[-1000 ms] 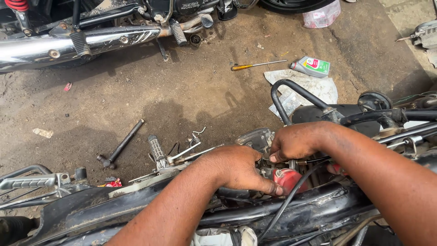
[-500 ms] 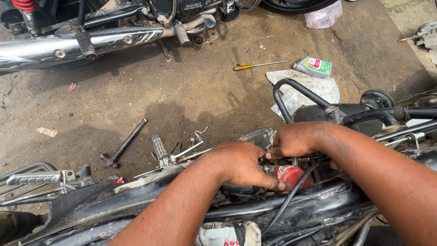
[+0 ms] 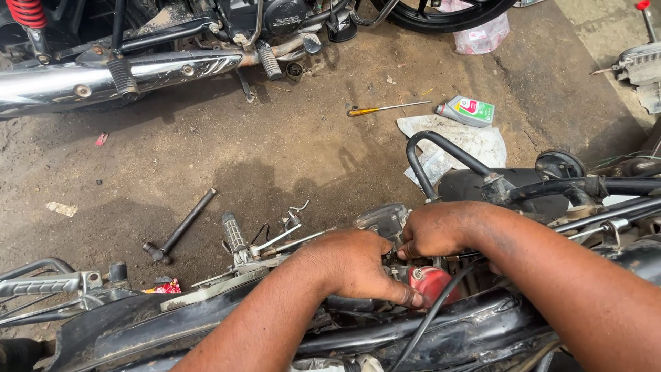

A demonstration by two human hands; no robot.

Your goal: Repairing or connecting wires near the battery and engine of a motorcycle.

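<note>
I look down on a stripped motorcycle frame (image 3: 206,324) lying across the bottom of the view. My left hand (image 3: 354,265) rests on the engine area with its fingertips pressed on a red part (image 3: 430,282). Just beside it, my right hand (image 3: 437,227) is curled around a small fitting next to a grey metal housing (image 3: 382,219). What the fingers pinch is hidden. A black cable (image 3: 441,310) runs under both hands.
A second motorcycle's chrome exhaust (image 3: 103,79) lies at the back. On the dirt floor sit a hammer (image 3: 177,227), a yellow-handled screwdriver (image 3: 385,108), a small grey oil bottle (image 3: 468,110), crumpled paper (image 3: 454,145) and a plastic bag (image 3: 482,34). A black grab rail (image 3: 441,148) rises at right.
Both hands stay on the same spot of the engine with only small finger shifts. My head has tilted, so more of the floor and the other motorcycle shows.
</note>
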